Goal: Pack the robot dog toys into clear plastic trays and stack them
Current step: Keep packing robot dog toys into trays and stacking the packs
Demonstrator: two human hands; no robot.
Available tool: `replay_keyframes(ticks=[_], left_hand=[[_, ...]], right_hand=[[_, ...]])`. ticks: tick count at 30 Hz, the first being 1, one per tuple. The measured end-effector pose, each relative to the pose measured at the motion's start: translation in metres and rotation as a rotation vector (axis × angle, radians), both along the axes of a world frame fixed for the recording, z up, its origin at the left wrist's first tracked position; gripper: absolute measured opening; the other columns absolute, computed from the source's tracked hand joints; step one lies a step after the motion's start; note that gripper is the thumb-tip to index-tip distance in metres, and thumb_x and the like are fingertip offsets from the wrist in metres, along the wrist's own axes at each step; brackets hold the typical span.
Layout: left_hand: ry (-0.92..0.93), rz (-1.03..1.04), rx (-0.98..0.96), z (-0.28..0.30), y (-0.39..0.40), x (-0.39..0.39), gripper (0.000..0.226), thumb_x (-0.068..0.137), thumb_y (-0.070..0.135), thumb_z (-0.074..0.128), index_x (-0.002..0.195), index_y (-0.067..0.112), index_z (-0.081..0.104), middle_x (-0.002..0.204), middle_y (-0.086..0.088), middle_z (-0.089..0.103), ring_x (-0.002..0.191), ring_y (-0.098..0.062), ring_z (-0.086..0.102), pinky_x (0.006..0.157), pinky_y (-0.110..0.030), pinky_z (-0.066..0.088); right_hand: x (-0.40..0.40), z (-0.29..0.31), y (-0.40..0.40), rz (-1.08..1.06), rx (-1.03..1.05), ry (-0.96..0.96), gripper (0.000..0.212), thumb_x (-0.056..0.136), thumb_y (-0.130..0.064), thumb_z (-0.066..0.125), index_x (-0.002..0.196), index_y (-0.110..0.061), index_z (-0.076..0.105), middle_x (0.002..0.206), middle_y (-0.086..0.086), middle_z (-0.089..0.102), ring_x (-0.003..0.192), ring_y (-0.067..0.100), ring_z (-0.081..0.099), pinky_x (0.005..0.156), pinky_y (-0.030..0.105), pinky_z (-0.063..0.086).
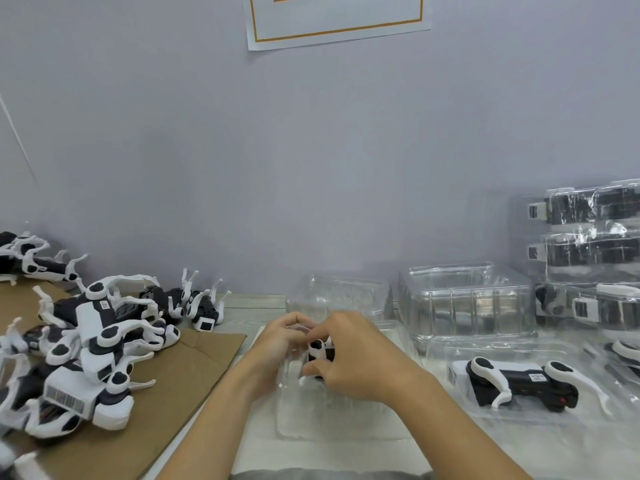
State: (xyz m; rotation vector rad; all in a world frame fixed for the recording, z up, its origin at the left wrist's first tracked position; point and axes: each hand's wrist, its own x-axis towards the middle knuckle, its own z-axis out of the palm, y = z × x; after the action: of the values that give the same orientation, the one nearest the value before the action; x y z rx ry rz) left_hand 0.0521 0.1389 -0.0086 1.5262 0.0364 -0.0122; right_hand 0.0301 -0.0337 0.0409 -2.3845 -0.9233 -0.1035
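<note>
Head view: both hands, left hand [277,341] and right hand [349,358], curl around a robot dog toy [320,351], seating it into the clear tray [346,420] on the bench; next comes pressing it home, probably.

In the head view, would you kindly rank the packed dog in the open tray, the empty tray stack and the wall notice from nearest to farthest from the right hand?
From the right hand:
1. Packed robot dog, lying in its open tray just to the right.
2. Empty tray stack, behind and to the right, near the wall.
3. Wall notice, high up on the wall.
</note>
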Motion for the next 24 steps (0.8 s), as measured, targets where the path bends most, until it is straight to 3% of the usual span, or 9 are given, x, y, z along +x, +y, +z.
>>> replay_keyframes(ticks=[2,5,9,12,17,20,24], left_hand=[[0.002,0.001,-0.007,0.001,-0.001,-0.001,0.026,0.069,-0.007,0.055,0.073,0.014,0.071,0.078,-0.014,0.066,0.070,-0.025,0.052,0.058,-0.031,0.042],[0.023,0.000,-0.014,0.002,-0.002,-0.002,0.026,0.058,-0.001,0.054,0.068,0.016,0.071,0.072,-0.011,0.065,0.063,-0.023,0.050,0.049,-0.028,0.040],[0.004,0.006,0.028,-0.001,0.000,0.001,0.031,0.054,0.001,0.051,0.067,0.019,0.072,0.071,-0.008,0.066,0.069,-0.024,0.050,0.059,-0.031,0.041],[0.007,0.004,0.040,-0.002,0.001,0.002,0.032,0.055,0.001,0.052,0.071,0.019,0.074,0.073,-0.009,0.067,0.070,-0.024,0.053,0.060,-0.031,0.044],[0.021,-0.017,0.028,-0.004,0.005,0.006,0.034,0.056,0.000,0.055,0.078,0.016,0.076,0.079,-0.013,0.071,0.066,-0.023,0.064,0.056,-0.030,0.051],[0.015,-0.015,0.078,-0.004,0.006,0.008,0.034,0.054,0.003,0.058,0.078,0.019,0.078,0.081,-0.010,0.073,0.068,-0.019,0.066,0.063,-0.028,0.050],[0.016,0.001,0.196,0.002,0.008,0.004,0.034,0.057,0.008,0.059,0.080,0.021,0.079,0.091,-0.005,0.077,0.082,-0.012,0.072,0.070,-0.024,0.051]], right_hand=[[-0.004,-0.001,0.009,-0.044,-0.008,-0.007,0.019,0.080,-0.034,0.079,0.095,-0.023,0.076,0.079,-0.007,0.059,0.073,0.013,0.055,0.068,0.030,0.049],[-0.006,-0.004,0.017,-0.142,-0.012,0.008,0.025,0.077,-0.031,0.083,0.099,-0.021,0.076,0.090,-0.003,0.062,0.081,0.018,0.059,0.068,0.029,0.050],[-0.007,-0.004,0.018,-0.215,0.034,0.035,0.024,0.073,-0.032,0.086,0.090,-0.020,0.074,0.078,-0.003,0.058,0.071,0.019,0.057,0.065,0.030,0.052],[-0.007,-0.003,0.015,-0.164,-0.014,-0.040,0.021,0.076,-0.035,0.083,0.081,-0.017,0.074,0.064,-0.002,0.053,0.064,0.020,0.051,0.059,0.028,0.043],[0.003,-0.001,0.001,-0.048,0.002,-0.026,0.010,0.086,-0.027,0.071,0.084,-0.022,0.079,0.060,-0.006,0.059,0.062,0.012,0.051,0.065,0.027,0.050],[0.009,0.002,-0.008,-0.006,0.023,0.075,0.015,0.089,-0.023,0.067,0.094,-0.028,0.080,0.079,-0.006,0.074,0.075,0.001,0.062,0.069,0.011,0.047],[0.022,0.010,-0.029,-0.037,0.144,0.131,0.017,0.090,-0.019,0.068,0.100,-0.028,0.079,0.092,-0.012,0.076,0.082,-0.005,0.065,0.070,0.005,0.046]])
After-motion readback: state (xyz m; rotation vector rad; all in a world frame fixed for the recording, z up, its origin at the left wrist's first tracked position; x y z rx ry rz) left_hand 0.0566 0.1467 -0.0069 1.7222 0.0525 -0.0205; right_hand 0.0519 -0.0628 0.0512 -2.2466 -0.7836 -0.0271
